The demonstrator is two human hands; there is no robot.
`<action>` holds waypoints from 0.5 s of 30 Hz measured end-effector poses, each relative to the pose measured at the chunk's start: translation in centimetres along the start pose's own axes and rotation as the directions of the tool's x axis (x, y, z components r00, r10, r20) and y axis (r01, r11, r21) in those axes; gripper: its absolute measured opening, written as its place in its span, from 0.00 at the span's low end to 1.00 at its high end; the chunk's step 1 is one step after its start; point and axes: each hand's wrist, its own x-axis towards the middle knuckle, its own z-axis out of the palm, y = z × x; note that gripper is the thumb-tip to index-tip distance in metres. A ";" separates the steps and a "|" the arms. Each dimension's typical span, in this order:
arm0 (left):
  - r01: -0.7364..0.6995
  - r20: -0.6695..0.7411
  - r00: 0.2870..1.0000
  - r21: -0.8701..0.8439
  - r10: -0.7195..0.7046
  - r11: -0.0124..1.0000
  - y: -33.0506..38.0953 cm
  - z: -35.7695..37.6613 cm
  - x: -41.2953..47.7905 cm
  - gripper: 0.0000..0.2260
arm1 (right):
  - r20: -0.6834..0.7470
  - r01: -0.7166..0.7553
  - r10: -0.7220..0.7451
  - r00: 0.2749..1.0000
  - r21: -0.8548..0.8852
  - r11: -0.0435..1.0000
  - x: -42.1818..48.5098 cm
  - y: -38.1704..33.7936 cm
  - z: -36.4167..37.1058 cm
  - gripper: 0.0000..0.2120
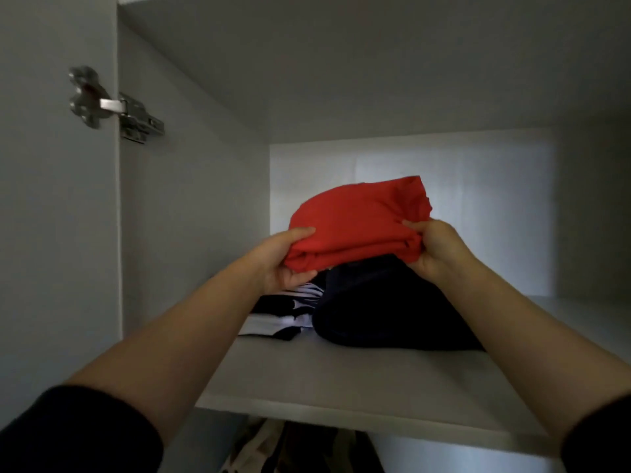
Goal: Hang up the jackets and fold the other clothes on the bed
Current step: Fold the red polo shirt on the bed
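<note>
Gripping a folded red garment (358,223) at its two near corners, both hands reach into a white wardrobe compartment. The left hand (283,259) holds the left corner, with the thumb lying on top of the cloth and the fingers curled underneath. The right hand (433,250) pinches the right corner in the same way, thumb above and fingers below the bunched layers.

The red garment sits directly over a folded dark navy garment (382,305), and its near edge meets the top of that pile. Whether its full weight rests there cannot be told. The navy garment lies on the shelf (307,380), toward the back and a little right of centre. Just beside it on the left, touching it, is a folded black-and-white striped garment (280,315), partly hidden by the left forearm.

Both forearms are bare, with dark sleeves (68,435) pushed up near the elbows. On the left, a metal hinge (114,104) joins the open door (51,216) to the side wall. Below the shelf, blurred patterned fabric (300,448) shows in the lower compartment.
</note>
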 end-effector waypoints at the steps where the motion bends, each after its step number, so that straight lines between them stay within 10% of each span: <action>1: -0.028 -0.020 0.999 0.038 0.028 0.999 0.8 0.6 1.1 0.08 | -0.024 0.020 -0.020 1.000 -0.013 1.000 0.7 -0.4 0.0 0.12; 11: -0.173 -0.271 0.904 0.476 0.331 0.862 8.5 -3.8 6.7 0.05 | -0.064 0.089 -0.108 0.992 -0.248 0.965 8.4 3.8 4.4 0.18; 15: -0.028 -0.359 0.788 0.790 0.500 0.612 8.3 -8.3 8.5 0.10 | -0.086 0.115 -0.149 0.985 -0.315 0.942 12.0 10.3 6.4 0.13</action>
